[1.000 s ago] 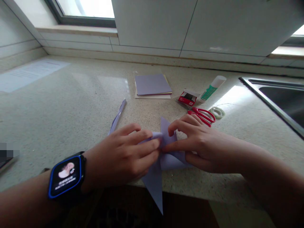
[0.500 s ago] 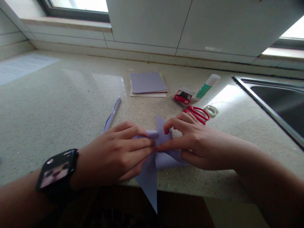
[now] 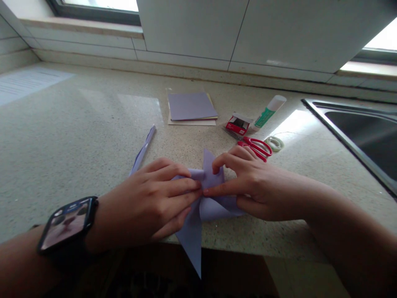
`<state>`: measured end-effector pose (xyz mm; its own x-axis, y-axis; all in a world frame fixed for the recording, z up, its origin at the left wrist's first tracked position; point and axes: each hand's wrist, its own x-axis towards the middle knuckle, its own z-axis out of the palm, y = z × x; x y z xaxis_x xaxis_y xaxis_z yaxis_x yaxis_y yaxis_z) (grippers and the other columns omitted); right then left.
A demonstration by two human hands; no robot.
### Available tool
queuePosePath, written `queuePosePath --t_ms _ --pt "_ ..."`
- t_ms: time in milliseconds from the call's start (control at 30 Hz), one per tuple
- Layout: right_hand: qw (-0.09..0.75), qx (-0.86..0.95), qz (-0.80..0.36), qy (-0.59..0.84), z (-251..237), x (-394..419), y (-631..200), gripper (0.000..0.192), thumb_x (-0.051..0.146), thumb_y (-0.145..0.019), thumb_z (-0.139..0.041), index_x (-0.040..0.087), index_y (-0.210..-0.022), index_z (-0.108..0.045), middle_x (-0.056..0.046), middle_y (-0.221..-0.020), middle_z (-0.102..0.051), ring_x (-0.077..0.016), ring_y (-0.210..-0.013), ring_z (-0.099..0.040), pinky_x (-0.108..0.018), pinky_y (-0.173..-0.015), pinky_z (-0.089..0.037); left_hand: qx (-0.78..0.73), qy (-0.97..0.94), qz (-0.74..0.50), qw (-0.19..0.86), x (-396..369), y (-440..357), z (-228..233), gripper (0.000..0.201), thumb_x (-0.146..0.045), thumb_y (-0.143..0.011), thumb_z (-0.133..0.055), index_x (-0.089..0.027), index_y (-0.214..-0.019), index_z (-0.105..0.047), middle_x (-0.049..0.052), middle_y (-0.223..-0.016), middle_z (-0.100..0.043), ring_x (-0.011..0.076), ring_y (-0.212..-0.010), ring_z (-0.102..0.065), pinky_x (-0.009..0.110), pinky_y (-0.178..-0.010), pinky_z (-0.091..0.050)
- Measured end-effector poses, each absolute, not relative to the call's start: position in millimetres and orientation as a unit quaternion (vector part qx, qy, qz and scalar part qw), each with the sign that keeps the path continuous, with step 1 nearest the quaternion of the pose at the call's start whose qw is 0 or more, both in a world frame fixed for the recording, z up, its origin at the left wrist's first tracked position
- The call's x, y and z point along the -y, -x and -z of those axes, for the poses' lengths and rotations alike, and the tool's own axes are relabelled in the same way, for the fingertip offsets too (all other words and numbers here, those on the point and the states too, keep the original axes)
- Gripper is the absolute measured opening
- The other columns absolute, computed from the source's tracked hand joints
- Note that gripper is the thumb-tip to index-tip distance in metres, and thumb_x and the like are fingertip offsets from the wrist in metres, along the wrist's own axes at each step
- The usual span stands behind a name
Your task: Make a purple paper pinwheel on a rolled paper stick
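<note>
Pinching folded lilac paper [image 3: 211,198] in both grips, left hand [image 3: 149,203] and right hand [image 3: 257,190]; red scissors [image 3: 256,146] just behind, speckled stone tabletop [image 3: 77,136].

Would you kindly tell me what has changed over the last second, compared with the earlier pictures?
Very little. The left hand and right hand stay pressed together on the folded purple paper, nothing taken up or let go; the view has only drifted. The scissors, glue stick and paper stack lie as before.
</note>
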<state>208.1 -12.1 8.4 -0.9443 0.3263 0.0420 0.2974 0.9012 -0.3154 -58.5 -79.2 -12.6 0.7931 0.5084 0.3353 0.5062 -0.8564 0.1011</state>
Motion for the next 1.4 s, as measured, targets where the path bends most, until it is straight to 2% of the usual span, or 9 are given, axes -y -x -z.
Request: queuePosePath --t_ms 233,467,867,1167,1400 --pt "0.069 0.971 -0.161 0.164 -9.8 11.8 -212.4 0.05 0.012 -0.085 -0.059 0.035 -0.127 -0.07 -0.007 -0.121 -0.056 -0.0262 -0.108 -0.047 -0.045 -0.097 -0.037 -0.261 -0.952 -0.147 -0.066 79.2 58.9 13.4 0.025 -0.024 -0.099 -0.059 -0.015 -0.12 -0.07 0.003 -0.119 -0.076 0.0251 -0.11 -0.064 0.044 -0.095 -0.044" --pt "0.082 0.97 -0.153 0.169 -12.2 12.9 -214.0 0.041 0.014 -0.082 -0.061 0.032 -0.117 -0.073 -0.007 -0.122 -0.057 -0.0268 -0.106 -0.047 -0.046 -0.097 -0.035 -0.266 -0.95 -0.152 -0.065 80.8 59.1 14.1 0.025 -0.024 -0.1 -0.06 -0.016 -0.121 -0.069 0.001 -0.12 -0.076 0.0239 -0.11 -0.064 0.043 -0.095 -0.044" --pt "0.07 0.974 -0.14 0.165 -11.2 13.6 -210.7 0.04 0.015 -0.083 -0.062 0.033 -0.118 -0.072 -0.006 -0.123 -0.056 -0.0274 -0.107 -0.046 -0.046 -0.096 -0.035 -0.259 -0.952 -0.143 -0.074 80.8 59.4 15.7 0.034 -0.025 -0.098 -0.061 -0.015 -0.131 -0.065 0.004 -0.123 -0.075 0.0252 -0.115 -0.063 0.045 -0.097 -0.044" --pt "0.069 0.974 -0.142 0.164 -11.0 14.1 -210.9 0.038 0.016 -0.084 -0.062 0.033 -0.117 -0.072 -0.006 -0.124 -0.055 -0.0273 -0.108 -0.045 -0.047 -0.097 -0.035 -0.265 -0.951 -0.151 -0.054 81.9 58.8 14.3 0.031 -0.025 -0.099 -0.06 -0.015 -0.129 -0.065 0.003 -0.122 -0.075 0.0249 -0.115 -0.062 0.044 -0.097 -0.041" --pt "0.078 0.97 -0.168 0.159 -12.5 16.1 -207.9 0.038 0.015 -0.084 -0.06 0.029 -0.117 -0.072 -0.008 -0.125 -0.056 -0.0275 -0.111 -0.046 -0.048 -0.099 -0.036 -0.306 -0.937 -0.162 0.035 80.6 58.7 9.4 0.03 -0.023 -0.099 -0.057 -0.018 -0.127 -0.066 0.002 -0.128 -0.07 0.0265 -0.12 -0.054 0.044 -0.102 -0.038"
